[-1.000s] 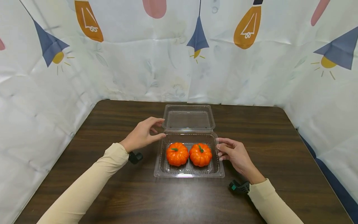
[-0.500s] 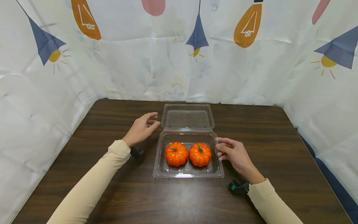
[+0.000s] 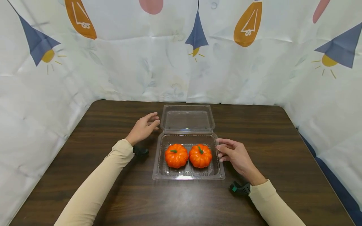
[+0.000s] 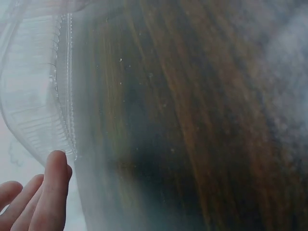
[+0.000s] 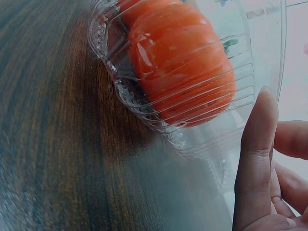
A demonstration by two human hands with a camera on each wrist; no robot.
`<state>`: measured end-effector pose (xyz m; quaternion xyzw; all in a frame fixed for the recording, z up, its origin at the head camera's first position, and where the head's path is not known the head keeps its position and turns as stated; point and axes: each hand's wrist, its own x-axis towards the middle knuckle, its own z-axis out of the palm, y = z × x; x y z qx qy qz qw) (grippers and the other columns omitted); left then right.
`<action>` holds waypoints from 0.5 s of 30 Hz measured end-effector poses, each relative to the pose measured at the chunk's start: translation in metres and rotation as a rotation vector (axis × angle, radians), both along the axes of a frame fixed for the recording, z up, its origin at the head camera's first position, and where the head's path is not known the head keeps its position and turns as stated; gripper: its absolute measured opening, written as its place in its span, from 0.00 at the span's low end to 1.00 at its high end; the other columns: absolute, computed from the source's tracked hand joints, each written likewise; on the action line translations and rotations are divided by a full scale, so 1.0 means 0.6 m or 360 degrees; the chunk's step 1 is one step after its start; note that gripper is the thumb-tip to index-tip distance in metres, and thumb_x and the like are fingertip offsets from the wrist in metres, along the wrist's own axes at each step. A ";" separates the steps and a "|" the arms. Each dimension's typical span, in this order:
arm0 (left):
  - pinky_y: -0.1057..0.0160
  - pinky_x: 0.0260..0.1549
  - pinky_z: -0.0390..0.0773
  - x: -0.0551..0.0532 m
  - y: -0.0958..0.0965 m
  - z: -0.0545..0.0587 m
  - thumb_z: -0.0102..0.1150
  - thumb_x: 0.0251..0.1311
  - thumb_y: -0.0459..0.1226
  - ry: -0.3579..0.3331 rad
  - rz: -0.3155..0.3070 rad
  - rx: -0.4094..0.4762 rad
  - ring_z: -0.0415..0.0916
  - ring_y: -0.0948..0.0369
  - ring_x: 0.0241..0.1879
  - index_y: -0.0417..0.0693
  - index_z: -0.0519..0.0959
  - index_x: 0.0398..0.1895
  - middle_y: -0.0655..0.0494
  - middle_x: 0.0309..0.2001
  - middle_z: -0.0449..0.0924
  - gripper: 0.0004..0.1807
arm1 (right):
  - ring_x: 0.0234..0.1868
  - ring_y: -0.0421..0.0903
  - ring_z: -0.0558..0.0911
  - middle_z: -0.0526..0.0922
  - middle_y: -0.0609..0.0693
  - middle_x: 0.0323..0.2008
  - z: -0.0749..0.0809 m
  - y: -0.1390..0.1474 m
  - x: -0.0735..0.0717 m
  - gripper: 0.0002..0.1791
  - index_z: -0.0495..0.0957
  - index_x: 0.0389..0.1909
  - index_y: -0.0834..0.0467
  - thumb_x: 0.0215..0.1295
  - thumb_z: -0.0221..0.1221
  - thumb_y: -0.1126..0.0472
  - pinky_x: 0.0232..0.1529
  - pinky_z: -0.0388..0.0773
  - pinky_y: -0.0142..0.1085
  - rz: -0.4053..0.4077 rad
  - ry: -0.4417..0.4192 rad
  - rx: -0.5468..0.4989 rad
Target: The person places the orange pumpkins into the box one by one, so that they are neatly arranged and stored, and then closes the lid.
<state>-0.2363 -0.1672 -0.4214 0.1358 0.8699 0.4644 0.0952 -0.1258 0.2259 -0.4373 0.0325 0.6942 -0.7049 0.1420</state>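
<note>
One white backdrop point(image 3: 127, 69), printed with blue lamps and orange bulbs, rises behind the clear container. Below it spreads a dark brown wood-grain counter point(image 3: 254, 125), on which the container sits. Two cream sleeves come in from the near side, the left sleeve point(image 3: 96, 182) to the container's left, the right sleeve point(image 3: 274, 201) to its right. The clear container point(image 3: 188, 178) itself is hinged plastic, its lid point(image 3: 188, 117) folded back on the far side.

The left hand point(image 3: 143, 127) is just beside the container's left edge, at the lid; its grip is relaxed, the fingers loose and slightly bent. Whether a fingertip touches the lid I cannot tell. The right hand point(image 3: 236, 155) holds the container's right rim, its grip closed lightly on the edge between thumb and fingers.

Inside the container's base lie two ribbed orange pumpkins, the left pumpkin point(image 3: 176, 158) and the right pumpkin point(image 3: 200, 158), side by side. Black wrist devices flank the container, the left device point(image 3: 139, 151) nearer to it than the right device point(image 3: 240, 188). Smallest are the pumpkins' green stems, the left stem point(image 3: 173, 151) and the right stem point(image 3: 200, 150), both within the container.
</note>
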 end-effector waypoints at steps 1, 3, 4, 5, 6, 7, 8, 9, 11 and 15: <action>0.44 0.61 0.82 -0.002 0.000 -0.001 0.47 0.80 0.48 -0.0014 -0.0001 0.0010 0.84 0.42 0.59 0.43 0.55 0.82 0.38 0.75 0.67 0.35 | 0.28 0.39 0.83 0.88 0.41 0.35 0.000 0.000 0.000 0.28 0.70 0.69 0.68 0.73 0.62 0.61 0.33 0.87 0.30 0.0002 0.0000 -0.0007; 0.45 0.61 0.82 -0.006 -0.001 -0.004 0.47 0.80 0.47 -0.0039 -0.0005 0.0042 0.83 0.41 0.59 0.42 0.54 0.82 0.37 0.76 0.66 0.35 | 0.28 0.38 0.83 0.88 0.41 0.35 -0.001 0.000 0.000 0.28 0.70 0.69 0.68 0.73 0.62 0.61 0.33 0.87 0.30 0.0003 0.0005 -0.0017; 0.46 0.61 0.82 -0.008 -0.001 -0.005 0.47 0.81 0.46 -0.0056 -0.0011 0.0073 0.82 0.41 0.61 0.41 0.53 0.82 0.37 0.77 0.65 0.35 | 0.28 0.38 0.83 0.88 0.41 0.35 -0.001 0.000 0.000 0.28 0.70 0.69 0.68 0.73 0.62 0.61 0.33 0.87 0.30 0.0005 0.0008 -0.0021; 0.47 0.61 0.82 -0.009 0.000 -0.006 0.47 0.81 0.46 -0.0074 -0.0017 0.0104 0.81 0.40 0.62 0.40 0.53 0.82 0.36 0.77 0.64 0.35 | 0.28 0.38 0.83 0.88 0.42 0.35 -0.001 0.000 0.000 0.28 0.70 0.69 0.68 0.73 0.62 0.61 0.33 0.87 0.30 0.0008 0.0012 -0.0023; 0.48 0.61 0.83 -0.010 0.000 -0.006 0.47 0.81 0.44 -0.0096 -0.0022 0.0141 0.80 0.40 0.64 0.39 0.52 0.82 0.36 0.77 0.63 0.35 | 0.28 0.38 0.83 0.88 0.42 0.35 -0.001 0.000 -0.001 0.28 0.70 0.69 0.68 0.73 0.62 0.61 0.33 0.87 0.30 0.0010 0.0014 -0.0025; 0.49 0.61 0.83 -0.012 0.001 -0.006 0.46 0.81 0.43 -0.0114 -0.0028 0.0175 0.78 0.39 0.65 0.38 0.52 0.82 0.35 0.77 0.63 0.34 | 0.28 0.38 0.83 0.88 0.43 0.36 -0.002 0.000 -0.001 0.28 0.70 0.69 0.68 0.73 0.63 0.61 0.33 0.87 0.30 0.0010 0.0015 -0.0026; 0.49 0.61 0.83 -0.013 0.002 -0.007 0.46 0.81 0.42 -0.0135 -0.0033 0.0216 0.77 0.39 0.67 0.37 0.52 0.82 0.34 0.77 0.62 0.34 | 0.28 0.38 0.83 0.88 0.43 0.36 -0.002 0.000 -0.001 0.28 0.71 0.69 0.68 0.73 0.63 0.61 0.32 0.87 0.30 0.0007 0.0016 -0.0026; 0.50 0.61 0.83 -0.014 0.003 -0.007 0.46 0.81 0.42 -0.0161 -0.0040 0.0256 0.75 0.38 0.68 0.37 0.51 0.82 0.33 0.77 0.62 0.34 | 0.28 0.38 0.83 0.88 0.43 0.36 -0.002 0.000 -0.001 0.28 0.71 0.69 0.68 0.73 0.63 0.61 0.32 0.87 0.30 0.0005 0.0016 -0.0026; 0.52 0.61 0.83 -0.017 0.005 -0.010 0.46 0.81 0.41 -0.0219 -0.0048 0.0338 0.72 0.38 0.70 0.36 0.51 0.82 0.32 0.77 0.61 0.34 | 0.28 0.38 0.83 0.88 0.44 0.36 -0.002 0.001 -0.001 0.28 0.71 0.69 0.69 0.73 0.63 0.61 0.32 0.87 0.30 0.0007 0.0019 -0.0026; 0.54 0.61 0.83 -0.021 0.008 -0.015 0.46 0.81 0.41 -0.0325 -0.0064 0.0446 0.71 0.37 0.71 0.36 0.51 0.82 0.31 0.77 0.60 0.34 | 0.28 0.38 0.83 0.89 0.44 0.36 -0.003 0.001 -0.001 0.27 0.72 0.68 0.68 0.73 0.62 0.62 0.32 0.87 0.30 -0.0008 0.0012 -0.0029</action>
